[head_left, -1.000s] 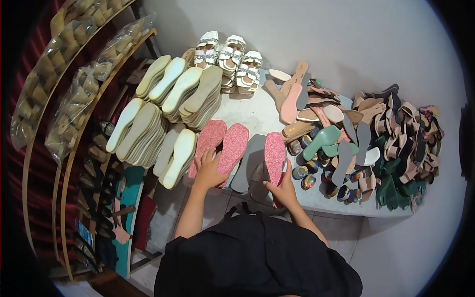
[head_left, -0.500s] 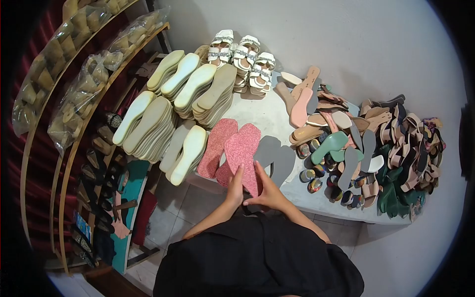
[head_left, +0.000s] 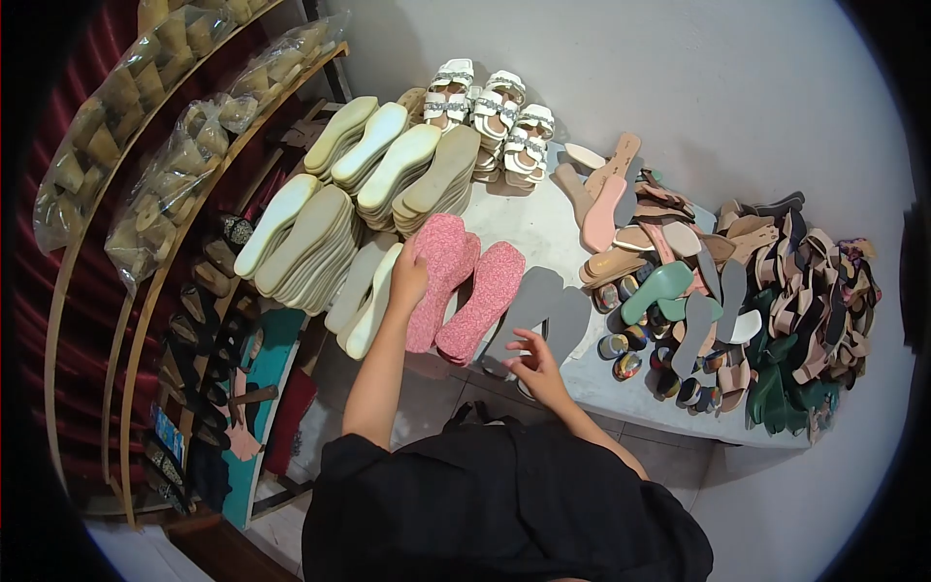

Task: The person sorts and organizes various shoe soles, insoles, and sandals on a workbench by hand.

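Pink soles [head_left: 487,296] sit between cream sole stacks [head_left: 305,241] and grey soles [head_left: 565,318].

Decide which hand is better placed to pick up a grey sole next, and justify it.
Probably the right hand: it looks empty and open, close to the grey soles. The left hand is farther off, holding a pink sole by its edge.

Left hand [head_left: 409,279] holds 1 pink sole [head_left: 439,274]

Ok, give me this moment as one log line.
left hand: touching pink sole's edge | right hand: empty, near grey soles | more pink soles: alongside
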Demonstrator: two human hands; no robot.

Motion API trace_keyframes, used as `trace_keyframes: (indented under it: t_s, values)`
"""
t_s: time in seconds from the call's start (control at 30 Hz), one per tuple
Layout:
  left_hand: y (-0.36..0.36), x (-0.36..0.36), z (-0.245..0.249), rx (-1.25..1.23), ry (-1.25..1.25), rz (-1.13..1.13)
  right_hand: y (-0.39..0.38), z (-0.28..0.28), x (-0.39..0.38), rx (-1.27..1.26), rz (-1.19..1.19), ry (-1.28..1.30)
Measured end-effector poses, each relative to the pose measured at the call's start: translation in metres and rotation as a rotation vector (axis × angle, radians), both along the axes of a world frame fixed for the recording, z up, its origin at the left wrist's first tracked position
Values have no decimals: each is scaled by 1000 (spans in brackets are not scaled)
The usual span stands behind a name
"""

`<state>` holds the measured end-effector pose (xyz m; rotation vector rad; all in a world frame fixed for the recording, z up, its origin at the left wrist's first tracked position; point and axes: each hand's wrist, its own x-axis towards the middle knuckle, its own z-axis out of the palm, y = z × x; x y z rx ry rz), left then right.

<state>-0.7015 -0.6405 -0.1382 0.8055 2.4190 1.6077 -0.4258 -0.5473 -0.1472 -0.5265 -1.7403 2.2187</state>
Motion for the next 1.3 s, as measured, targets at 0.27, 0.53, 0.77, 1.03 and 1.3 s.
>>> trace_keyframes:
  t_s: [0.27,0.53,0.77,1.03,1.3]
  values:
    - [32,-13,-37,-372,63,38,27,-22,38,4,-311,-34]
    - [28,4,-31,-562,325,80,40,-31,60,37,-405,-70]
    - [32,21,-28,-636,417,175,63,-10,79,261,-448,-188]
    - [51,77,2,-203,525,292,168,-17,155,961,-1032,-835]
    - [93,161,-9,-52,531,206,203,-16,193,754,-1005,-1025]
